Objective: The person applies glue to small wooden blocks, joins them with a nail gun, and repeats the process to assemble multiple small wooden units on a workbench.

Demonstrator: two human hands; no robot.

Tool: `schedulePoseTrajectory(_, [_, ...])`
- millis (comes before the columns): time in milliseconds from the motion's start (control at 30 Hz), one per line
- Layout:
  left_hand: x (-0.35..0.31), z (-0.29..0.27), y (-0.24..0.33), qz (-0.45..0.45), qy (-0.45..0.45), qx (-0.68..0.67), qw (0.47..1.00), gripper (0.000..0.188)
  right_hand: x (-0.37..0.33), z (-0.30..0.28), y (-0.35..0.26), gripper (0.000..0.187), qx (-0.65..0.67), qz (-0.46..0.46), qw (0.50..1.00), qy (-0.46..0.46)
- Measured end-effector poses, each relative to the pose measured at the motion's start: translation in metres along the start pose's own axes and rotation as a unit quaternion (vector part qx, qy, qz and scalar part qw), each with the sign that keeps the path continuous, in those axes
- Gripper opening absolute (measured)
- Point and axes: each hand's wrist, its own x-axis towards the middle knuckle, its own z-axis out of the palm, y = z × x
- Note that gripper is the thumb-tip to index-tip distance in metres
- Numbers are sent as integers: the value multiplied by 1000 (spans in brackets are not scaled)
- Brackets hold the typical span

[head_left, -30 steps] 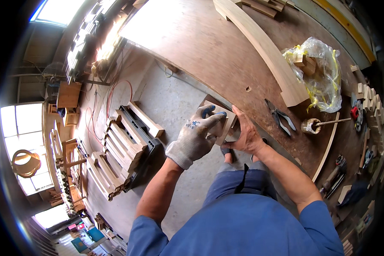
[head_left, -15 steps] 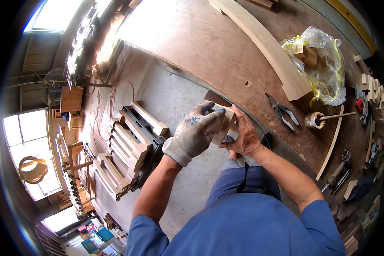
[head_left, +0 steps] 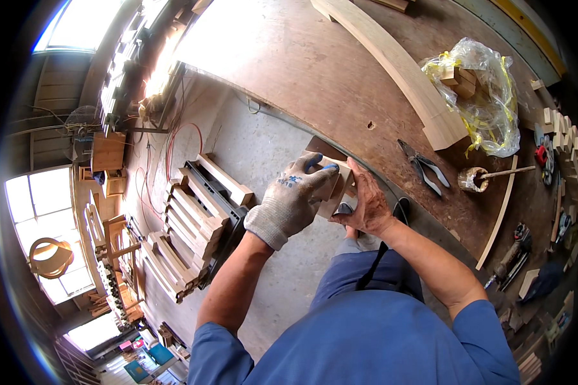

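Near the middle, by the workbench edge, a pale wooden piece (head_left: 329, 200) with a flat face is held between my two hands. My left hand (head_left: 293, 196), in a grey-white knit glove with blue fingertips, closes over its left side and top. On the other side my bare right hand (head_left: 369, 200) grips the piece with fingers along its right edge. A dark brown flat part (head_left: 316, 147) shows just behind the piece; how the two join is hidden. Closest on the workbench are pliers (head_left: 424, 168) with spread handles.
On the brown workbench (head_left: 289, 106) lie a long curved wooden board (head_left: 392, 61), a clear plastic bag (head_left: 494, 96) with wood blocks, a pot with a stick (head_left: 474, 180) and a thin curved strip (head_left: 498, 215). Stacked wooden parts (head_left: 192, 224) stand on the floor at left.
Both hands keep their grip on the wooden piece, nearly unmoved. The view has shifted very slightly.
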Motion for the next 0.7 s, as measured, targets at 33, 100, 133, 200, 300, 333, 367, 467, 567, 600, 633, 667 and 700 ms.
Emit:
schedulePoseTrajectory(33, [0, -1, 0, 1, -2, 4, 1000, 62, 0, 0, 0, 144, -3, -1, 1000, 1])
schedulePoseTrajectory(100, [1, -2, 2, 2, -7, 13, 1000, 62, 0, 0, 0, 144, -4, -3, 1000, 3])
schedulePoseTrajectory(133, [1, -2, 1, 5, -6, 15, 1000, 62, 0, 0, 0, 144, -5, -4, 1000, 3])
schedulePoseTrajectory(200, [0, -1, 0, 10, -3, 19, 1000, 63, 0, 0, -1, 144, -4, -1, 1000, 1])
schedulePoseTrajectory(300, [3, -2, -3, 13, -10, 0, 1000, 64, 0, 0, -1, 144, -3, 3, 1000, 0])
schedulePoseTrajectory(333, [3, -1, -3, 12, -9, -2, 1000, 64, 0, 0, -1, 144, -3, 3, 1000, 0])
schedulePoseTrajectory(367, [3, -1, -4, 11, -9, -3, 1000, 63, 0, 1, 0, 144, -3, 1, 1000, 2])
schedulePoseTrajectory(467, [2, 1, -6, 14, -3, -2, 1000, 63, -1, 1, 1, 144, -2, -7, 1000, 9])
schedulePoseTrajectory(567, [4, 1, -4, 18, -2, -5, 1000, 63, -2, 0, 1, 143, 4, -2, 1000, 10])
schedulePoseTrajectory(600, [4, 1, -3, 18, -2, -6, 1000, 64, -2, -2, -1, 143, 11, 4, 1000, 5])
schedulePoseTrajectory(633, [4, 1, -3, 19, 0, -8, 1000, 65, -2, -4, -2, 143, 18, 11, 1000, 1])
schedulePoseTrajectory(667, [4, 0, -3, 22, 1, -9, 1000, 65, -4, -8, -4, 138, 17, 21, 1000, -1])
schedulePoseTrajectory(700, [4, 1, -4, 23, 3, -12, 1000, 66, -7, -17, -8, 134, 15, 31, 999, -5])
